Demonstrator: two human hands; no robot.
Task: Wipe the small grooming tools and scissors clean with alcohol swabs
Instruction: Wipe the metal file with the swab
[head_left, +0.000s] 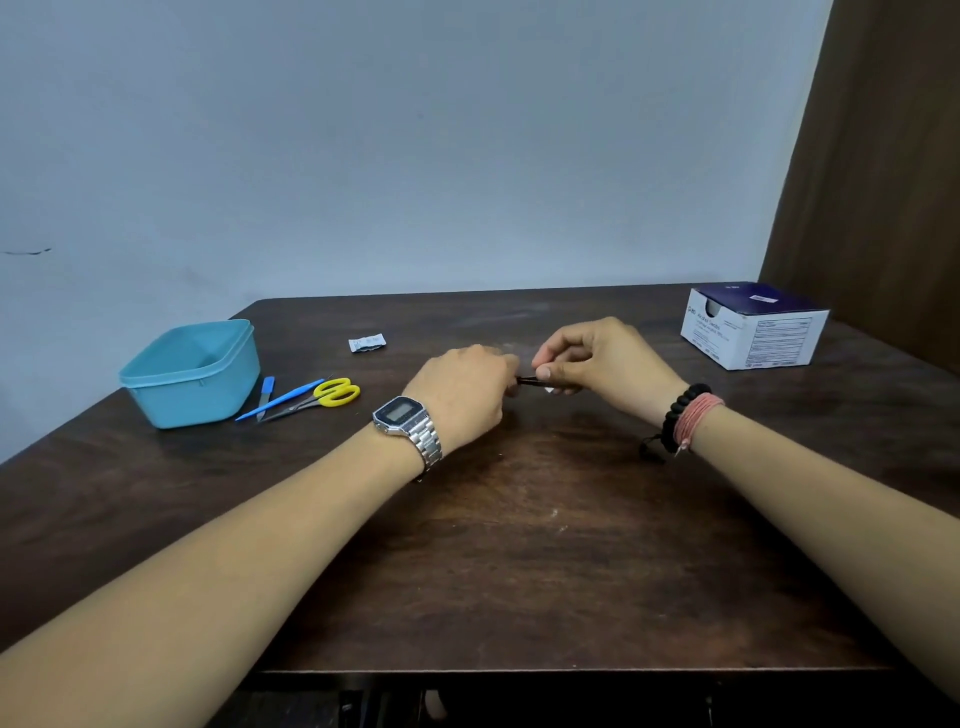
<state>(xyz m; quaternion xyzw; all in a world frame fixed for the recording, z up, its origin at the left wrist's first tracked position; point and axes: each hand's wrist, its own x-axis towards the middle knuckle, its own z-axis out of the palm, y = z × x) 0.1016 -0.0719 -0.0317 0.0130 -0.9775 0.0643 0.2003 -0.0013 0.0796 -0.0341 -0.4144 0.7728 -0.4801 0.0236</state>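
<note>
My left hand (465, 387) pinched one end of a thin dark tool (531, 381) to steady it, while my right hand (597, 358) pinched a white swab (548, 388) around its shaft, above the tabletop (519, 519). The scissors (322, 397) waited beside the tub (192, 371).

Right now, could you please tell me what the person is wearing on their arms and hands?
Both forearms are bare, with no sleeves in view. The left wrist carries a silver metal watch with a rectangular digital face and link band. The right wrist has a black beaded bracelet beside a pink wound-thread band. No rings or gloves show.
</note>
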